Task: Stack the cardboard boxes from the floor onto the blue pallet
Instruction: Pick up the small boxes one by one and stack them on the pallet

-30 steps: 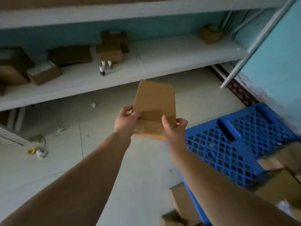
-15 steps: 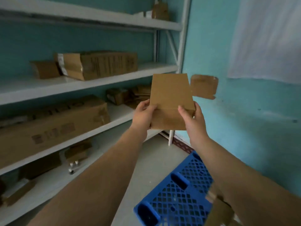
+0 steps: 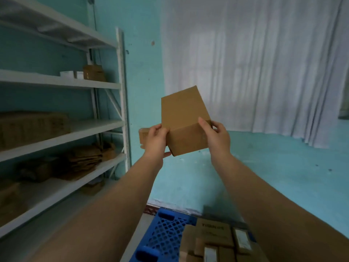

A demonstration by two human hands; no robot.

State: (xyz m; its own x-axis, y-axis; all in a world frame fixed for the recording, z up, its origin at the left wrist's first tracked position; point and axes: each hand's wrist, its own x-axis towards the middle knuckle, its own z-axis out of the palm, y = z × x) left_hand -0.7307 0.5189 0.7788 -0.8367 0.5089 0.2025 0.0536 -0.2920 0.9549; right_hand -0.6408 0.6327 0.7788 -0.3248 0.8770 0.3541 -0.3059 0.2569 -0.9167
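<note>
I hold a small plain cardboard box [image 3: 184, 118] up at chest height in front of the turquoise wall. My left hand [image 3: 155, 141] grips its lower left edge, thumb on the front face. My right hand [image 3: 217, 138] clasps its right side. The box is tilted, its top leaning away and to the right. Far below, at the bottom of the view, lies the blue pallet [image 3: 164, 237], a lattice of holes. Several cardboard boxes [image 3: 217, 241] with labels lie packed together on the pallet's right part, partly hidden by my right forearm.
A white metal shelf rack [image 3: 120, 103] stands to the left, holding large cartons [image 3: 32, 127], flattened cardboard [image 3: 83, 159] and small items. A white curtain [image 3: 255, 69] hangs on the right. A brown cardboard patch [image 3: 143, 137] is stuck on the wall behind my left hand.
The view has swung up and right from the floor to the wall and curtain. Both hands kept hold of the box and tilted it; the pallet dropped to the bottom edge.
</note>
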